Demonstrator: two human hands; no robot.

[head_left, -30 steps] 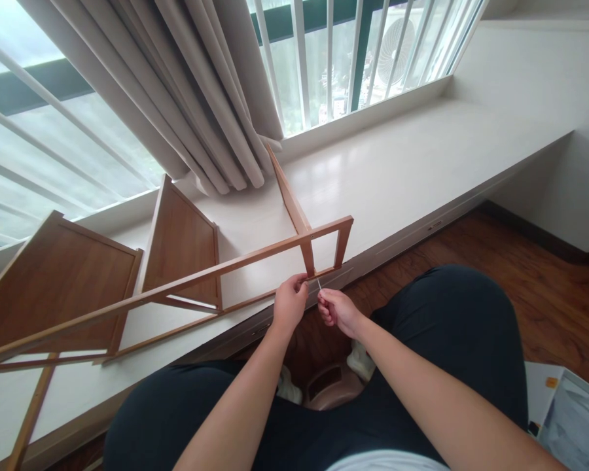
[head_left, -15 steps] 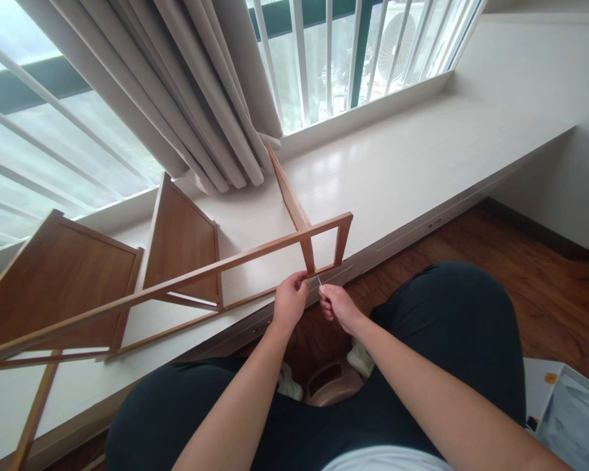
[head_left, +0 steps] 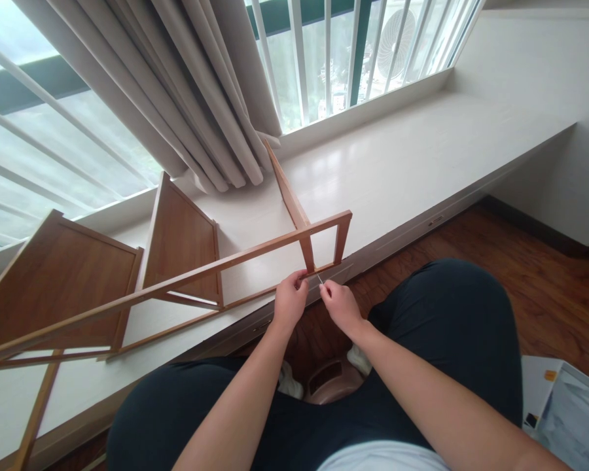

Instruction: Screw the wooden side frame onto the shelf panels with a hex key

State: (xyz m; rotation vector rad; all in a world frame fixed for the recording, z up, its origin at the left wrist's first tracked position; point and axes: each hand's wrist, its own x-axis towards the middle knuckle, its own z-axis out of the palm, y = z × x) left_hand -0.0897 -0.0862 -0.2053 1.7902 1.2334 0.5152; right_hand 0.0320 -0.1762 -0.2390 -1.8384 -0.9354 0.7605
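A brown wooden shelf frame (head_left: 255, 252) lies on its side along the white window ledge, with several wooden panels set across it. My left hand (head_left: 290, 302) is closed on the frame's lower rail, close to where the end panel (head_left: 288, 190) meets it. Just to the right, my right hand (head_left: 341, 306) grips a thin silver rod, which looks like a hex key (head_left: 320, 279). Its tip points at the rail by the panel's foot. Whether the tip sits in a screw is too small to tell, and my fingers hide its other end.
The white ledge (head_left: 397, 157) runs right to a wall, its drawer fronts below. A grey curtain (head_left: 196, 98) hangs against the frame's far side. Between my knees is a pinkish-brown stool (head_left: 334, 383). An open white box (head_left: 564, 405) with a plastic bag stands at my right.
My right hand has turned about the rod, its knuckles now rolled further over the top. My left hand and the wooden frame stay in place.
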